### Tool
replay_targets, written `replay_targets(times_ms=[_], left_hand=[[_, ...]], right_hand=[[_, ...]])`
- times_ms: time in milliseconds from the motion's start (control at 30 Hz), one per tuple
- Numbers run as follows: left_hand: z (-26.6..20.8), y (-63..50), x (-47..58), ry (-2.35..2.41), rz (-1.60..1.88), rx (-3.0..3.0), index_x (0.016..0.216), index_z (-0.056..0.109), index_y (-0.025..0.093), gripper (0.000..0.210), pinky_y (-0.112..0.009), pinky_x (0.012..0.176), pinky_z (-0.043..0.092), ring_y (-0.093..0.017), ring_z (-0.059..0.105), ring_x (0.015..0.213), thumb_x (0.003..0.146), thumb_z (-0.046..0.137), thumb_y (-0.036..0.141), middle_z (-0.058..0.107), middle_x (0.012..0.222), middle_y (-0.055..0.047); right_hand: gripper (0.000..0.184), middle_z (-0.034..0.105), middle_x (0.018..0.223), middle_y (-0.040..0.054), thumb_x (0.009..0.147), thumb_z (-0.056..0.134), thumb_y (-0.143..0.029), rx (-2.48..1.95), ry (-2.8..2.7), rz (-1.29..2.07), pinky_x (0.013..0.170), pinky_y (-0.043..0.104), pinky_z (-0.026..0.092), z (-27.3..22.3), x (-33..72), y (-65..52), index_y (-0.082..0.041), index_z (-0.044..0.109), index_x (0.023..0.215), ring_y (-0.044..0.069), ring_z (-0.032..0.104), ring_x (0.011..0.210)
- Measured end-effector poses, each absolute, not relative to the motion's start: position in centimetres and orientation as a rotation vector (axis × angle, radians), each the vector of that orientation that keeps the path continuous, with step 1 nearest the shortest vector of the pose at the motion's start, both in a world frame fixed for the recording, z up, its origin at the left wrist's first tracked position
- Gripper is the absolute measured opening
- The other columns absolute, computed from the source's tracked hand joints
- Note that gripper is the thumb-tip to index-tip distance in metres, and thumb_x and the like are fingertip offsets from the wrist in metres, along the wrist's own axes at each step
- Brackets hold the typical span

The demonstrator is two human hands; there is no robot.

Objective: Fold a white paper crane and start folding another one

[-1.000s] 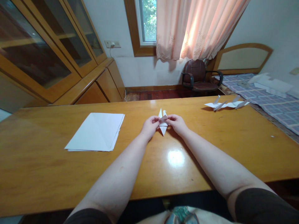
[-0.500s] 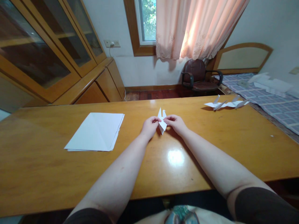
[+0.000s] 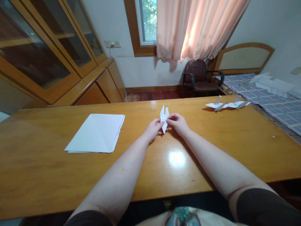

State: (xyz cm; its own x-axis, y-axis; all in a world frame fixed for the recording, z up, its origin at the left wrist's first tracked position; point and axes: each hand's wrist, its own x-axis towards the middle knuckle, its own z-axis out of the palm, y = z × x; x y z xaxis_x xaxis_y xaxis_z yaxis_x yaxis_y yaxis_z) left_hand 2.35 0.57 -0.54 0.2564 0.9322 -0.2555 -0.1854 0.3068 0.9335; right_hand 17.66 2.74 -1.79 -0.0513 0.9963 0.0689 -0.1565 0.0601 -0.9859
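Observation:
A white folded paper crane is held between both hands over the middle of the table. Its narrow tail and bent head point away from me, and a pointed wing hangs toward me. My left hand pinches its left side, thumb on the front and fingers behind. From the right, my right hand grips the crane's edge between thumb and forefinger. Part of the far side of the paper is hidden.
A stack of white square paper lies on the wooden table at the left. Finished-looking paper cranes stand at the far right edge. Beyond are a chair, a bed and a glass-fronted cabinet.
The crane has turned more upright, its points rising slightly. My left hand has shifted a little right and lower, its thumb now across the front. My right hand has moved slightly.

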Motion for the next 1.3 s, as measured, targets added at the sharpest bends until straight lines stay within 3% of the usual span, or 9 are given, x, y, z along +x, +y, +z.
replay_targets(times_ms=[233, 467, 833, 1133, 1300], left_hand=[[-0.95, 0.73, 2.39, 0.989, 0.96, 0.972, 0.094, 0.055, 0.014, 0.028, -0.019, 0.053, 0.047, -0.013, 0.064, 0.065, 0.07, 0.07, 0.018, 0.067, 0.075, -0.005], [-0.91, 0.97, 2.14, 1.009, 0.973, 0.85, 0.095, 0.059, 0.015, 0.031, -0.023, 0.053, 0.049, -0.014, 0.064, 0.063, 0.083, 0.054, 0.043, 0.068, 0.08, -0.007], [-0.41, 0.94, 2.06, 1.093, 0.972, 0.868, 0.089, 0.068, 0.014, 0.018, -0.024, 0.069, 0.052, -0.012, 0.064, 0.073, 0.072, 0.067, 0.019, 0.07, 0.084, -0.007], [-0.62, 0.93, 2.27, 1.027, 1.012, 0.869, 0.086, 0.066, 0.01, 0.015, -0.02, 0.063, 0.051, -0.009, 0.061, 0.062, 0.071, 0.065, 0.013, 0.068, 0.071, -0.005], [-0.57, 0.82, 2.23, 1.051, 1.003, 0.864, 0.086, 0.066, 0.011, 0.015, -0.022, 0.067, 0.051, -0.01, 0.063, 0.067, 0.07, 0.066, 0.012, 0.069, 0.076, -0.005]], right_hand=[[0.024, 0.067, 0.079, 0.0024, 0.058, 0.074, -0.029, -1.04, -1.139, 1.301, 0.072, 0.033, 0.051, -1.7, 17.59, 2.65, -0.019, 0.065, 0.078, 0.015, 0.062, 0.07], [0.023, 0.07, 0.081, 0.0053, 0.064, 0.069, -0.034, -1.107, -1.246, 1.234, 0.075, 0.034, 0.05, -1.58, 17.61, 2.61, -0.017, 0.069, 0.08, 0.017, 0.063, 0.074], [0.021, 0.071, 0.087, 0.0065, 0.067, 0.067, -0.031, -1.155, -1.345, 1.141, 0.08, 0.033, 0.048, -1.59, 17.77, 2.6, -0.017, 0.071, 0.082, 0.018, 0.064, 0.081], [0.028, 0.068, 0.075, 0.0033, 0.059, 0.075, -0.029, -1.142, -1.288, 1.207, 0.069, 0.031, 0.05, -1.98, 17.4, 2.54, -0.016, 0.066, 0.082, 0.015, 0.062, 0.067], [0.025, 0.069, 0.077, 0.0043, 0.059, 0.074, -0.03, -1.131, -1.269, 1.227, 0.069, 0.031, 0.05, -2.06, 17.43, 2.66, -0.016, 0.067, 0.078, 0.015, 0.062, 0.067]])
